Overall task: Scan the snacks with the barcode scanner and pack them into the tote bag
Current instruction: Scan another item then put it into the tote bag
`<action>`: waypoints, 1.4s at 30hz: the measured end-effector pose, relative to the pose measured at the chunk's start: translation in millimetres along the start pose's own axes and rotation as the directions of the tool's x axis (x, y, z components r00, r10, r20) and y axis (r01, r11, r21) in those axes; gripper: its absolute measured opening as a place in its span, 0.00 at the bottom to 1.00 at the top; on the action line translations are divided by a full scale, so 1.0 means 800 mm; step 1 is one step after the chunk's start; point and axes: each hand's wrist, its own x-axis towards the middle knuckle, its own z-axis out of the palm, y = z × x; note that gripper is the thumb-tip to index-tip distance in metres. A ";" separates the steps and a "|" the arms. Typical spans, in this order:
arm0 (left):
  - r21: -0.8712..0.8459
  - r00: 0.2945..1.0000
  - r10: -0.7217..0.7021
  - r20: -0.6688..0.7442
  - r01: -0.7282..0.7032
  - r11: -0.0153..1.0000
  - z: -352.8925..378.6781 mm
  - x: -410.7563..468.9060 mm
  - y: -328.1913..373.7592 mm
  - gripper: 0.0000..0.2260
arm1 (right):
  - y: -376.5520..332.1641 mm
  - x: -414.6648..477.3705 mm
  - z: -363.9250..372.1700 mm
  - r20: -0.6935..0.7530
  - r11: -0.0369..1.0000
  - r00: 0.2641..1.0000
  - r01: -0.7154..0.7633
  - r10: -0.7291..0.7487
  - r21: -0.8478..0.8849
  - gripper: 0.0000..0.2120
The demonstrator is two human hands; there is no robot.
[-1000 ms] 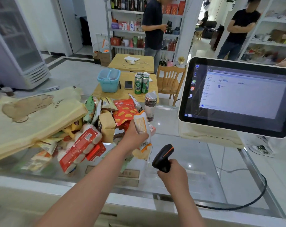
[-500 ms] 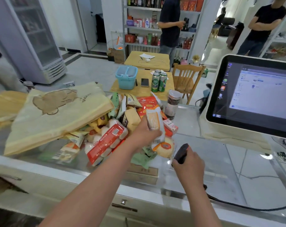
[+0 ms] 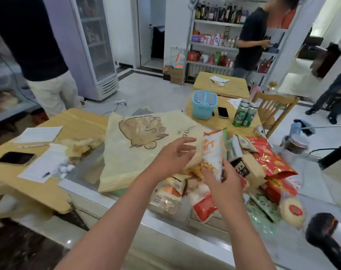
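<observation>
Barely started I'd say: right hand (image 3: 223, 184) pinching a snack packet (image 3: 212, 152), left hand (image 3: 173, 158) spread reaching for the flat tote bag (image 3: 138, 151) at 10 o'clock, scanner (image 3: 321, 230) parked at 4 o'clock, big snack pile (image 3: 243, 172) left on the table (image 3: 126, 205).

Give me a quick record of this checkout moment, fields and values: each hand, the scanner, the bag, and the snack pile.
left hand: open, fingers spread, at the tote bag's edge
right hand: gripping a white and orange snack packet
scanner: set down on the counter, lower right
tote bag: lying flat, bear print up
snack pile: loose, right of the bag
</observation>
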 end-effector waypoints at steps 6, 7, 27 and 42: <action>0.628 0.996 0.068 0.050 -0.085 0.774 -0.070 -0.003 -0.092 0.23 | -0.014 0.005 0.062 0.028 0.971 0.990 -0.138 0.135 0.197 0.09; 0.665 0.996 0.054 0.077 -0.092 0.741 -0.068 -0.003 -0.098 0.26 | -0.016 0.006 0.067 0.028 0.963 0.987 -0.160 0.158 0.217 0.09; 0.746 0.984 0.129 0.124 -0.178 0.642 -0.066 0.019 -0.135 0.12 | -0.036 0.017 0.075 0.095 0.943 0.976 -0.213 0.195 0.257 0.10; 0.676 0.771 0.540 -0.338 -0.201 0.709 -0.155 0.047 -0.012 0.07 | -0.035 0.027 0.106 0.218 0.888 0.923 -0.370 0.317 0.275 0.06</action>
